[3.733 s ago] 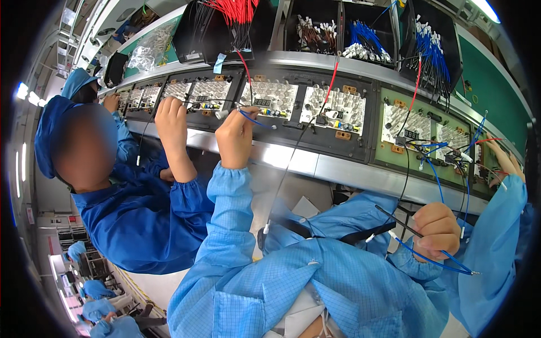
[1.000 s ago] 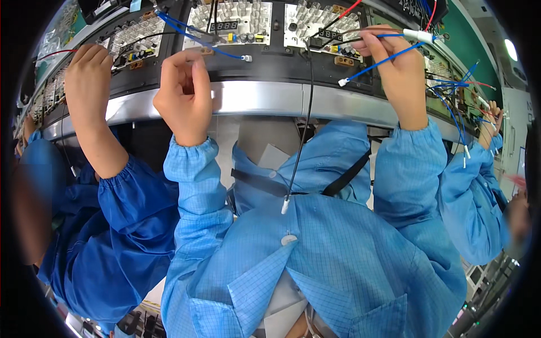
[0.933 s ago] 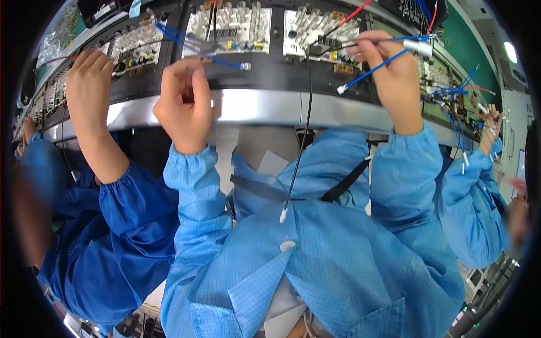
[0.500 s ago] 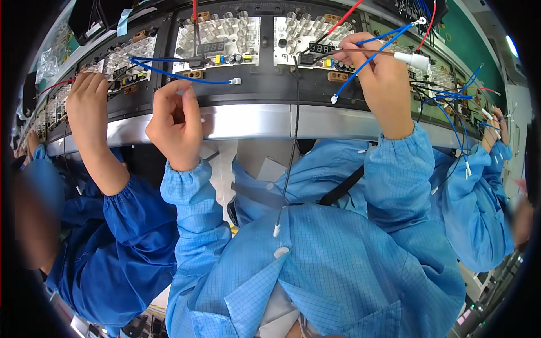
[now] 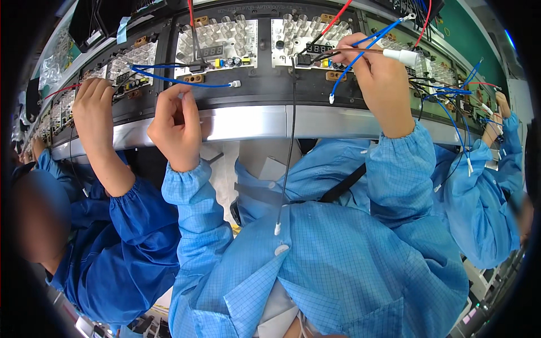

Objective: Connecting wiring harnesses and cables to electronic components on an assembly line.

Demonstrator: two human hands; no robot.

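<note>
My right hand (image 5: pixel 383 90) is closed over a circuit board (image 5: pixel 282 39), its thumb and fingers pinching a wire lead. From that grip a brown wire (image 5: pixel 366 50) runs right to a white sleeve (image 5: pixel 401 57). Blue wires (image 5: pixel 360 54) with crimped ends cross the same hand. My left hand (image 5: pixel 177 129) is raised before the fixture's front edge, thumb and fingertips curled together; whatever is between them is hidden. Just beyond it, a blue wire (image 5: pixel 208 84) with a white end cap lies across the fixture below a second circuit board (image 5: pixel 217 42).
A co-worker's hand (image 5: pixel 93 110) in a dark blue sleeve works at a board on the left. Another person (image 5: pixel 479 208) sits at the right. A black wire (image 5: pixel 293 124) hangs over the metal rail (image 5: pixel 253 121) toward my chest. Red wires (image 5: pixel 336 17) rise from the boards.
My right hand stays in place while the white sleeve and blue wires shift slightly left. The co-worker's hand on the left has moved a little right. My left hand is nearly still.
</note>
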